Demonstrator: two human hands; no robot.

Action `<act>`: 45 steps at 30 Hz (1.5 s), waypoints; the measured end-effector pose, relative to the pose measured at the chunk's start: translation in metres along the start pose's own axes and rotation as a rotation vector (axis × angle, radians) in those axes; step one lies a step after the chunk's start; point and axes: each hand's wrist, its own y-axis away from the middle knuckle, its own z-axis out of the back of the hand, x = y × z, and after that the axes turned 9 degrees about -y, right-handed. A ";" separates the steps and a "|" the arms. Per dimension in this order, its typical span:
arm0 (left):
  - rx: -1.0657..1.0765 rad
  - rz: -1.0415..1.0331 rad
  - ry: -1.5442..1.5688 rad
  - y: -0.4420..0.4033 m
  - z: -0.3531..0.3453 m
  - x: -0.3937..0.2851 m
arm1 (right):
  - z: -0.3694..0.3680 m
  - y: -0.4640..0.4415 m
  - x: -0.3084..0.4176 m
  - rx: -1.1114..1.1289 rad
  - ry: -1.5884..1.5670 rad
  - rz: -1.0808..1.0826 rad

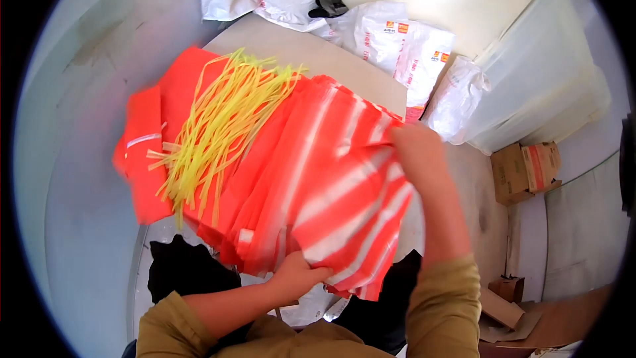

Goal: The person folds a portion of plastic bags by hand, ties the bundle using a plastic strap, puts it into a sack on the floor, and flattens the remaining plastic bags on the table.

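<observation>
A stack of orange-red cloth pieces with whitish stripes (311,152) is spread in front of me, its folds fanned out. My left hand (297,278) pinches the near edge of the striped cloth, thumb on top. At the right edge, my right hand (419,149) is closed on the far corner of the same cloth; it is slightly blurred and its fingertips are hidden. A bundle of thin yellow strips (222,129) lies across the plain orange-red part on the left. Further left, a folded orange-red piece (144,156) bears a short pale band.
The cloth rests on a beige tabletop (271,36). White printed sacks (377,33) stand along its far side, with a dark object (328,5) on them. Translucent plastic sheeting (543,73) hangs at right above a cardboard box (523,172). Flattened cardboard (563,321) lies lower right.
</observation>
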 end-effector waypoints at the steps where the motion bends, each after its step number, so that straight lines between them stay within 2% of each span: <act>1: 0.009 0.131 0.026 0.001 0.006 0.004 | -0.026 -0.020 0.009 -0.031 0.003 0.120; 3: -0.100 0.131 0.191 0.004 0.006 0.004 | -0.056 -0.054 0.038 -0.092 0.011 0.275; 8: -0.194 0.162 0.455 0.010 0.006 0.004 | -0.079 -0.085 0.084 -0.104 -0.243 0.346; 11: -0.227 0.165 0.646 0.010 0.005 0.009 | -0.098 -0.064 0.061 -0.364 -0.463 0.184; 13: -0.230 0.200 0.661 0.010 0.007 0.009 | -0.109 -0.042 0.032 -0.233 -0.717 -0.113; 16: -0.211 0.204 0.696 0.010 0.008 0.011 | -0.109 -0.015 0.005 0.070 -0.839 -0.404; 19: -0.193 0.229 0.668 0.009 0.009 0.012 | -0.127 0.001 -0.004 0.017 -0.692 -0.203; 22: -0.196 0.196 0.721 0.006 0.006 0.015 | -0.129 0.000 0.000 -0.045 -0.702 -0.235; 25: -0.170 0.210 0.702 0.003 0.006 0.019 | -0.117 -0.013 -0.002 0.147 -0.840 -0.400; 31: -0.172 0.237 0.708 0.003 0.006 0.013 | -0.122 -0.022 -0.033 0.288 -0.863 -0.327; 34: -0.134 0.227 0.681 -0.001 0.002 0.016 | -0.093 -0.024 -0.032 0.253 -0.912 -0.291; 38: -0.097 0.231 0.735 -0.015 -0.006 -0.003 | -0.056 -0.036 -0.030 0.122 -0.565 -0.267; 41: -0.091 0.263 0.732 -0.027 -0.015 -0.006 | -0.069 -0.042 -0.028 -0.138 -0.349 -0.144; 42: -0.097 0.271 0.715 -0.029 -0.017 -0.006 | -0.082 -0.039 -0.027 -0.313 -0.319 -0.023; 45: -0.120 0.275 0.699 -0.033 -0.022 0.000 | -0.106 -0.023 0.005 -0.339 -0.571 0.074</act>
